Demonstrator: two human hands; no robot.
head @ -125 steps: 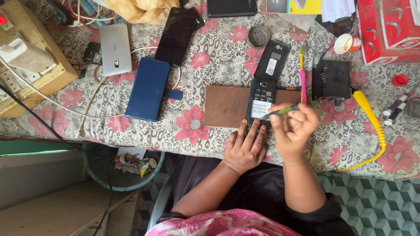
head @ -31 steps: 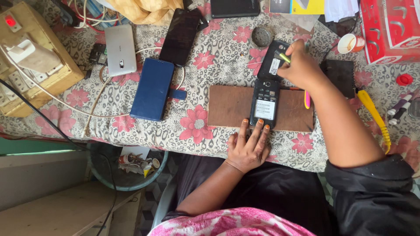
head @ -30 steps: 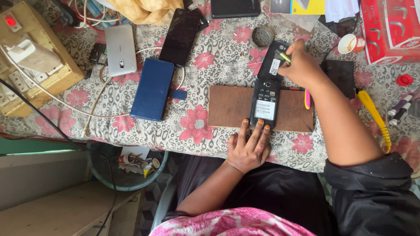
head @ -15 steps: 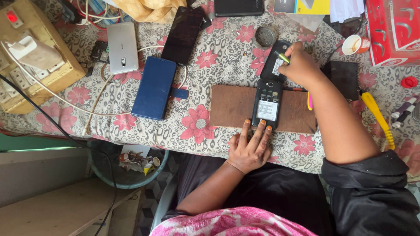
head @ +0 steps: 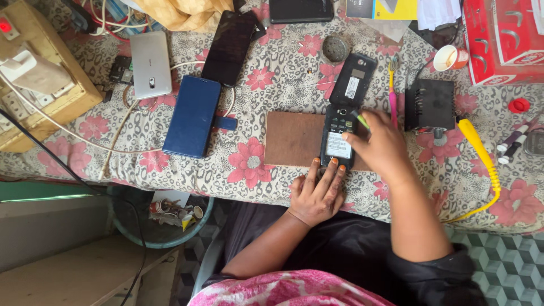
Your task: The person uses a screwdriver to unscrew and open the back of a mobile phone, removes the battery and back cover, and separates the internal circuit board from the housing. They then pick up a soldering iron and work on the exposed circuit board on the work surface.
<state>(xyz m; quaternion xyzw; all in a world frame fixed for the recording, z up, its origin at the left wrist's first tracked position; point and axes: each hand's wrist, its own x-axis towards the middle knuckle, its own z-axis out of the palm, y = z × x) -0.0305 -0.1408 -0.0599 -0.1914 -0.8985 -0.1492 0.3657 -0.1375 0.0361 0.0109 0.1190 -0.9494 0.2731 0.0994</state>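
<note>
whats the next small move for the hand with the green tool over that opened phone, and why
Probably lower the green tool tip into the opened phone on the wooden board. The right hand holds the tool just over its exposed upper part, and the left hand already braces the phone's lower end with its fingertips.

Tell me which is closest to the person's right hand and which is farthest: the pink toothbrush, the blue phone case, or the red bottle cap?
Measured from the right hand in the head view:
1. Pink toothbrush, just above the hand, beside the opened phone.
2. Red bottle cap, off toward the table's right edge.
3. Blue phone case, away on the left, past the brown board.
</note>
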